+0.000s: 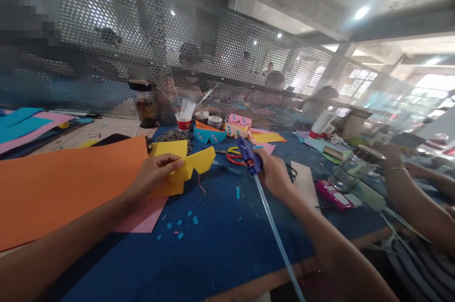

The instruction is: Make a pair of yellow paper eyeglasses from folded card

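Note:
My left hand (161,169) pinches a yellow paper mask (201,160) by its left end, held up over the table. A notch shows in the mask's lower edge. In my right hand (275,171) is a purple hot glue gun (250,156), its nozzle pointing away from me. A long clear glue stick (273,228) runs out of its back toward the table's front edge. Beneath my left hand lie a yellow sheet (168,189) and a large orange sheet (78,183). Small blue paper bits (180,235) are scattered on the blue table (220,254).
Finished-looking blue (209,135) and pink masks (240,120) stand at the back beside paper cups (184,122). Pliers or scissors with red handles (235,159) lie centrally. A lidded jar (355,167) and pink device (333,194) sit right, near another person's arm (405,193). Perforated metal screen (213,60) stands behind.

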The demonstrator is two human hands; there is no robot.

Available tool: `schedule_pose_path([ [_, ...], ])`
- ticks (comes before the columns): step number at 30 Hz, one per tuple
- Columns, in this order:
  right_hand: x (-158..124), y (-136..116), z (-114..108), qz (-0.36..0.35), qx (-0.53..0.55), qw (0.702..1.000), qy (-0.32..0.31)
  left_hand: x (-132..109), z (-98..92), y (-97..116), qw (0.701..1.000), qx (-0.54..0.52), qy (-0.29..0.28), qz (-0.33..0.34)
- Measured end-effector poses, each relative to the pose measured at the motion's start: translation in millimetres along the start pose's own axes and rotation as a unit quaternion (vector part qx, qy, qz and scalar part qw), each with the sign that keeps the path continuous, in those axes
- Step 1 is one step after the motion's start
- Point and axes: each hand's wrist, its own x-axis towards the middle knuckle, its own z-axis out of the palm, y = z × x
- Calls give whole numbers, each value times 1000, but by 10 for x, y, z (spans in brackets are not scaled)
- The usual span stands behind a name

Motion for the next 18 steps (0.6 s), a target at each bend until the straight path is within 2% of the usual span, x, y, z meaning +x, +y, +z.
schedule_pose_path([
  [3, 61, 278, -191, 96, -45, 994, -3, -9, -8, -13, 1000, 1, 4, -3],
  [6, 44, 506, -231, 148, -58, 986, -45, -23, -11, -5, 1000, 2, 7, -4],
  [10, -24, 653, -145, 168, -62, 979, -100, -58, -8, 52, 1000, 5, -2, 6],
  [14, -42, 653, -47, 176, -71, 974, -127, -75, -6, 71, 1000, 10, -27, 7],
  [18, -38, 629, 5, 170, -89, 972, -138, -46, 18, 4, 997, 23, -70, 11],
])
